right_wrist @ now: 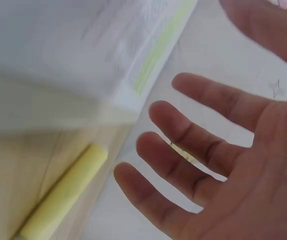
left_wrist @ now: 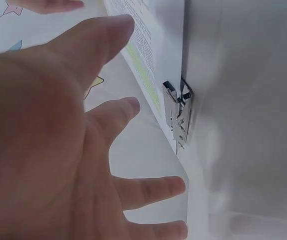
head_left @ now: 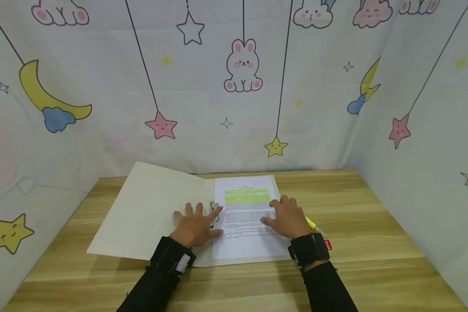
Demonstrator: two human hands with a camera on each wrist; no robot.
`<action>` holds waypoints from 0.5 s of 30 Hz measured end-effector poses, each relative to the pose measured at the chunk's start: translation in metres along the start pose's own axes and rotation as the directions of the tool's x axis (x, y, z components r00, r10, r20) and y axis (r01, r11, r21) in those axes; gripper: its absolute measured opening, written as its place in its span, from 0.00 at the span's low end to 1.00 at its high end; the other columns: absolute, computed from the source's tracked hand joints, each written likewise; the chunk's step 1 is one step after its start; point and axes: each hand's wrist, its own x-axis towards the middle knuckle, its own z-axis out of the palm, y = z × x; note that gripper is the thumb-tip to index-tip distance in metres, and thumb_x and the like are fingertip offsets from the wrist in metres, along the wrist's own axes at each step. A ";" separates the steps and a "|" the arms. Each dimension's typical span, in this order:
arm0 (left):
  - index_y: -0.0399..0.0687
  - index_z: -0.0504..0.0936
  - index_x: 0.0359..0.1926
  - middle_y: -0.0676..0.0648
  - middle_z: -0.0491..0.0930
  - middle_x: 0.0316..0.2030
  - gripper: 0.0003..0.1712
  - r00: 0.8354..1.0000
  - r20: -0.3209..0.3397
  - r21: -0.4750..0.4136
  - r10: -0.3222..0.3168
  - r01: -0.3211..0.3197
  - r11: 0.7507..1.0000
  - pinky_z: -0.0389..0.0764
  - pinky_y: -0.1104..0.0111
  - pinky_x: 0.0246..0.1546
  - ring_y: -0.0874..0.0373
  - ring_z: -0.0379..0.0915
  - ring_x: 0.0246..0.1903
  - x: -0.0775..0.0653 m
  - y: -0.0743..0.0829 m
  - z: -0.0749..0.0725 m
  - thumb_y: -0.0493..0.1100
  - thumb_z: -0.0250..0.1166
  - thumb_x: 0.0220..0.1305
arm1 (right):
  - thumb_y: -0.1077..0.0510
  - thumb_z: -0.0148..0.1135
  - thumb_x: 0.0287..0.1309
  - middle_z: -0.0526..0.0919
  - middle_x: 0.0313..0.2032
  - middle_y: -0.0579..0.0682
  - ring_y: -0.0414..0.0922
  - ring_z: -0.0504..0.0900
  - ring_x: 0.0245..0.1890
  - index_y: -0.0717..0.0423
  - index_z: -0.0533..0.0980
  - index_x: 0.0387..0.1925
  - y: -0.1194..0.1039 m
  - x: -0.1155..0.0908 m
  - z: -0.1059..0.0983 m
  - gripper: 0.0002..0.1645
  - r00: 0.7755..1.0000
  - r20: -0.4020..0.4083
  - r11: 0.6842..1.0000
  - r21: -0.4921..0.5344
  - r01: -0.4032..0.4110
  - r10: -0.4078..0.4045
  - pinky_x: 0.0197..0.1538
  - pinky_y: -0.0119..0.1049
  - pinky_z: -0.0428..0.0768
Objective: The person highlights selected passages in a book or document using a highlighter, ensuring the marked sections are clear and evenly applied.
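A white file folder [head_left: 148, 208] lies spread open on the table, its cover turned to the left. On its right side is a printed sheet [head_left: 253, 249] with yellow highlighted lines near the top. My left hand [head_left: 196, 225] is spread over the fold, fingers apart, close to the metal clip [left_wrist: 178, 115] at the sheet's left edge. Over the right part of the sheet is my right hand [head_left: 288, 219], its fingers loosely bent and nothing in them. A yellow highlighter [right_wrist: 66, 192] lies just right of the folder, partly hidden behind the right hand in the head view.
The wood-grain table [head_left: 378, 255] extends in front of the folder and to both sides. White cloth walls [head_left: 203, 95] printed with stars, moons and rabbits enclose its back and sides. Black bands [head_left: 310, 249] circle both wrists, with a red tag [head_left: 328, 245] beside the right one.
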 end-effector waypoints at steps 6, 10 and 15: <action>0.71 0.62 0.73 0.33 0.64 0.66 0.42 0.998 -0.062 -0.001 0.025 -0.025 1.000 0.60 0.25 0.57 0.27 0.55 0.66 0.002 -0.001 -0.004 0.70 0.61 0.61 | 0.56 0.69 0.59 0.77 0.46 0.65 0.64 0.71 0.48 0.66 0.79 0.47 0.041 -0.004 -0.024 0.20 0.990 -0.049 0.990 0.053 -0.129 0.132 0.47 0.64 0.72; 0.65 0.64 0.73 0.34 0.66 0.66 0.41 0.983 -0.173 0.017 0.061 -0.058 0.998 0.61 0.25 0.57 0.29 0.56 0.66 0.003 -0.002 -0.005 0.67 0.63 0.62 | 0.61 0.66 0.56 0.78 0.44 0.66 0.67 0.72 0.46 0.67 0.78 0.45 0.069 -0.008 -0.023 0.16 0.987 -0.047 0.986 0.062 -0.154 0.157 0.44 0.65 0.72; 0.59 0.68 0.71 0.34 0.68 0.65 0.38 0.963 -0.261 0.003 0.072 -0.074 0.997 0.66 0.28 0.54 0.31 0.60 0.64 0.005 -0.004 -0.007 0.62 0.65 0.64 | 0.66 0.67 0.52 0.82 0.32 0.60 0.59 0.78 0.33 0.64 0.79 0.32 0.082 -0.005 -0.018 0.05 0.985 -0.023 0.984 0.058 -0.170 0.171 0.38 0.61 0.74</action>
